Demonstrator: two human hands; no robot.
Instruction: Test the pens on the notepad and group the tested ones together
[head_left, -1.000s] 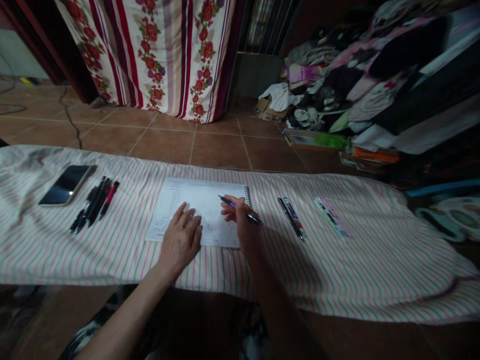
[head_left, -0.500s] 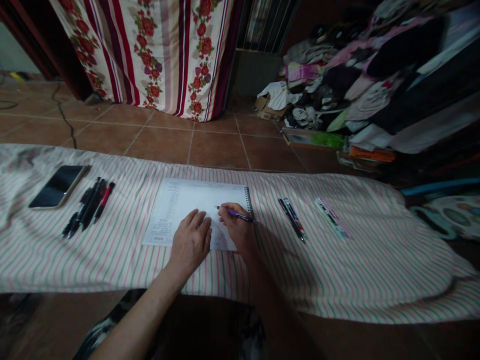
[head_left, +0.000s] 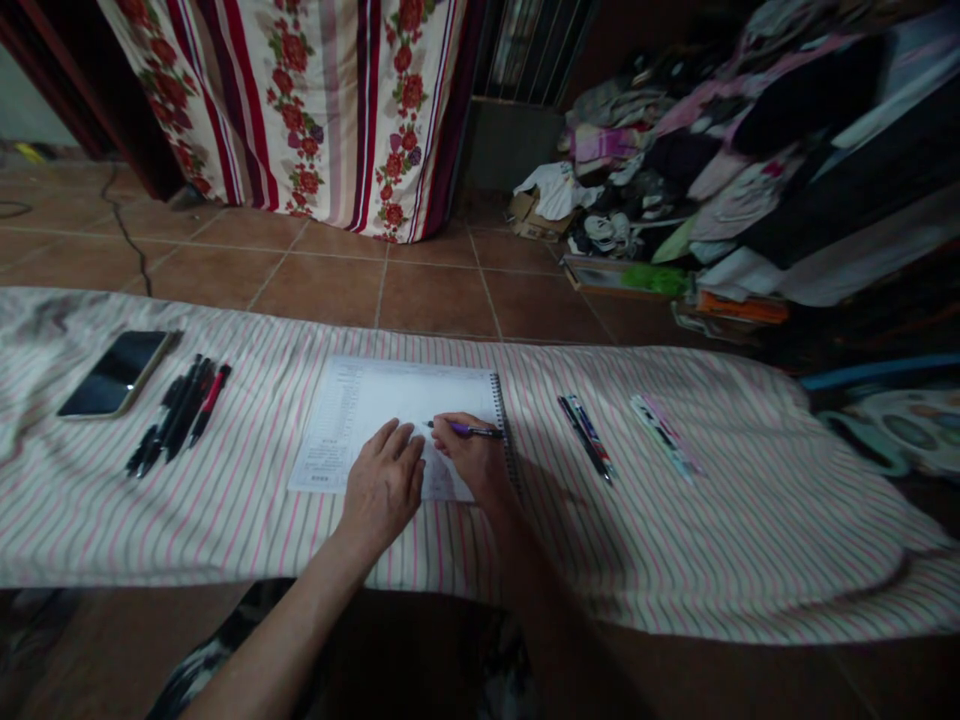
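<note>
The right hand (head_left: 474, 462) is closed around a purple pen (head_left: 466, 430), fingers pinching the barrel, with the pen lying nearly flat and its tip pointing left onto the page. The hand rests on the lower right part of a spiral notebook (head_left: 375, 405), which lies open on the striped cloth (head_left: 712, 530) covering the counter; its wire binding runs along the right edge, just beside the hand. The left hand (head_left: 384, 486) lies flat and open, palm down, on the lower middle of the same page, holding nothing, its fingertips just beside the right hand.

To the right of the notebook, apart from it, lie two pens (head_left: 586, 437) side by side, and farther right a pale patterned pen (head_left: 664, 434). To the left, a bunch of dark pens (head_left: 178, 412) with one red among them lies close together, and beyond them a phone (head_left: 114, 372) rests with its dark screen up. Past the counter are a tiled floor (head_left: 435, 290), a flowered striped curtain (head_left: 315, 100) and a heap of clothes (head_left: 712, 170).
</note>
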